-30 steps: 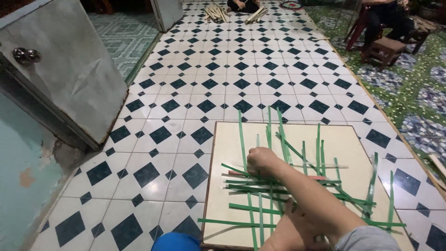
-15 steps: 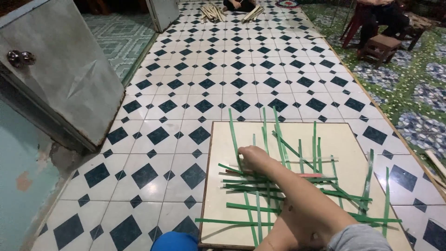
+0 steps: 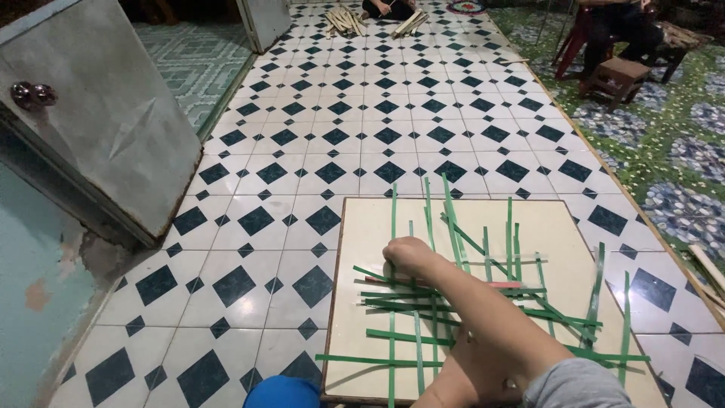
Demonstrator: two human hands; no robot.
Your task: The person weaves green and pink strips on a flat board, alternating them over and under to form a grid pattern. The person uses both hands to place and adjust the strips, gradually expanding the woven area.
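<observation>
Hand movement over the last second is slight: the right hand has slid a little leftward across the cream board and now rests curled, fingertips pressing down on the left end of the green strips, which suggests the weave is being held flat. One board and one hand show; the left hand is out of view. Strips overlap, roughly ten upright and seven crosswise.

One cream board; green strips too interlaced to count exactly; one hand; one wooden stool; one doorknob.
</observation>
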